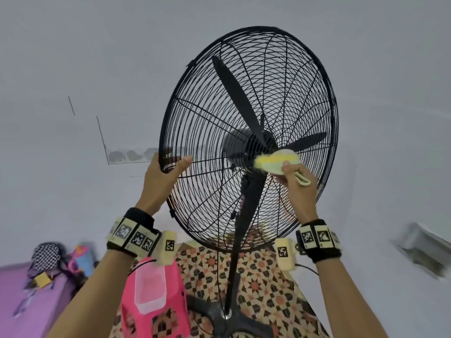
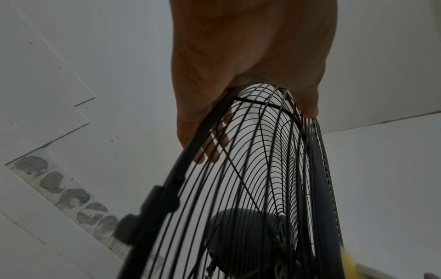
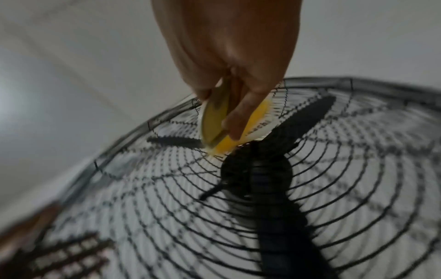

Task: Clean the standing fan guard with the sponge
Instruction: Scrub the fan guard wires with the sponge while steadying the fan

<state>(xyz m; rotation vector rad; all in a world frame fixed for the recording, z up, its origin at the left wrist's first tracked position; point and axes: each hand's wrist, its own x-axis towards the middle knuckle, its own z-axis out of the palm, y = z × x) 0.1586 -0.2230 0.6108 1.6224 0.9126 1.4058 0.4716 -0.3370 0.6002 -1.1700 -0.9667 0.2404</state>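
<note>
From the head view, the left hand [image 1: 163,174] is clamped on the guard [image 1: 249,137] at its left rim, thumb over the front wires and fingers wrapped behind, steadying the whole head of the fan. The right hand [image 1: 292,176] grips the sponge [image 1: 277,162], a yellow-and-pale pad with a loop hanging by the knuckles, and has it pressed against the front wires just right of the hub [image 1: 251,145]. So the sponge is on the guard near centre, with the fingers below and to its right. Its long axis lies roughly crosswise, pointing in toward the hub. The right hand is plainly the nearer one to the working spot; the left is out at the edge. Below stand the pole [image 1: 234,259], a pink stool [image 1: 156,298] and a patterned mat [image 1: 263,289].

Over to the left wrist: the palm sits on the rim [image 2: 190,143], fingers [image 2: 210,151] curled behind the wires and showing through them, thumb on the near side. A firm hold. A yellow smear at the bottom right corner is probably the sponge.

Now the right wrist, blurred: the fingers [image 3: 238,120] are closed on the sponge [image 3: 238,136], which runs away from the hand toward the hub [image 3: 253,169], its far tip right at the inner rings. From here I'd judge the stroke has wire to cover outward along the spokes, toward the rim, while the left hand braces the fan against the push.
</note>
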